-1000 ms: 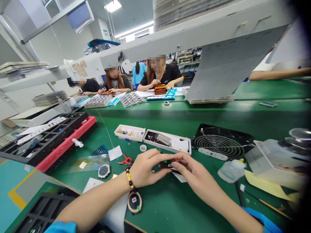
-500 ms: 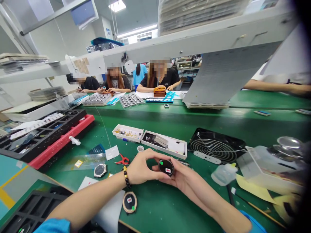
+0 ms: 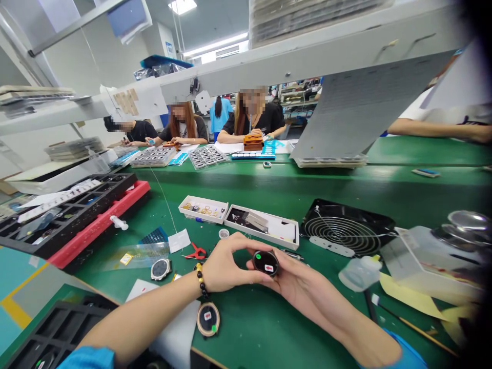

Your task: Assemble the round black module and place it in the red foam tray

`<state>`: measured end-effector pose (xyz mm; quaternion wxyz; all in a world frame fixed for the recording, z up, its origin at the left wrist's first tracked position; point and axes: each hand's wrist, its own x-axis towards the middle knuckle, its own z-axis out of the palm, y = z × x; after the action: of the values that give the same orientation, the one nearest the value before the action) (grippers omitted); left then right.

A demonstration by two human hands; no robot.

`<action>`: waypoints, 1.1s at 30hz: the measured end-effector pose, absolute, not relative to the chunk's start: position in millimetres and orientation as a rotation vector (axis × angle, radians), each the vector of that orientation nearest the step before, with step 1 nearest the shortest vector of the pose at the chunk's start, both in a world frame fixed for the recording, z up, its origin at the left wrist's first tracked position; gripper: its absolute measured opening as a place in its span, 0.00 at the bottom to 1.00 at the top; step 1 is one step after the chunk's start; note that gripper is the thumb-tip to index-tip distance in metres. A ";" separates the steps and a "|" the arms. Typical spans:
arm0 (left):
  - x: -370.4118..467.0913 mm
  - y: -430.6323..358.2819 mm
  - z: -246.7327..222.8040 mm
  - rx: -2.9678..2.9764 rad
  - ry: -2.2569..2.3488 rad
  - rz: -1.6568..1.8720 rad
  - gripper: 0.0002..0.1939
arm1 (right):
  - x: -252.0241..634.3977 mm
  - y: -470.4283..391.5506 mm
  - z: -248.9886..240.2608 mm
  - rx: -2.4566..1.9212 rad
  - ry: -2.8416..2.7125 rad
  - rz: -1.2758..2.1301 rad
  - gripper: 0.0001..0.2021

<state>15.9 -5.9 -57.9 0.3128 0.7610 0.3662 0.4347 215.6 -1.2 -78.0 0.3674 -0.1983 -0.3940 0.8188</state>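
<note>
A round black watch face [image 3: 265, 262] with a green dot and a white sticker with a red mark is held between both hands above the green bench. My left hand [image 3: 226, 262], with a beaded bracelet at its wrist, pinches it from the left side between thumb and fingers. From the right and below, my right hand [image 3: 294, 277] grips its edge. Below my left wrist lies a rose-gold rimmed watch case [image 3: 208, 319], also with a sticker and green dot. A silver watch case [image 3: 160, 269] rests further left.
White trays of small parts [image 3: 203, 209] [image 3: 261, 226] stand beyond my hands. To the right are a black fan [image 3: 348, 228], a clear bottle [image 3: 359, 273] and a brush [image 3: 418, 330]. Red-handled cutters [image 3: 197, 251] lie left. A black compartment tray [image 3: 54, 328] sits lower left. Co-workers sit across the bench.
The camera view has shifted slightly. Both hands still hold the black watch face, at nearly the same place and tilt. A co-worker at the far right has shifted an arm.
</note>
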 end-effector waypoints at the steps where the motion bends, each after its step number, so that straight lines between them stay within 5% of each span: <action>1: 16.0 -5.9 -57.6 2.011 0.971 1.145 0.25 | 215.5 -0.8 -78.6 -0.503 -1.003 2.112 0.18; 33: 16.0 -3.3 -57.2 2.141 0.985 1.111 0.24 | 213.7 4.3 -83.1 -0.379 -1.005 2.088 0.15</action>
<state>16.0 -3.3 -57.2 0.2650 0.7924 0.3646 0.4111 213.7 4.3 -83.1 0.3863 -0.1488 -0.3948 0.8202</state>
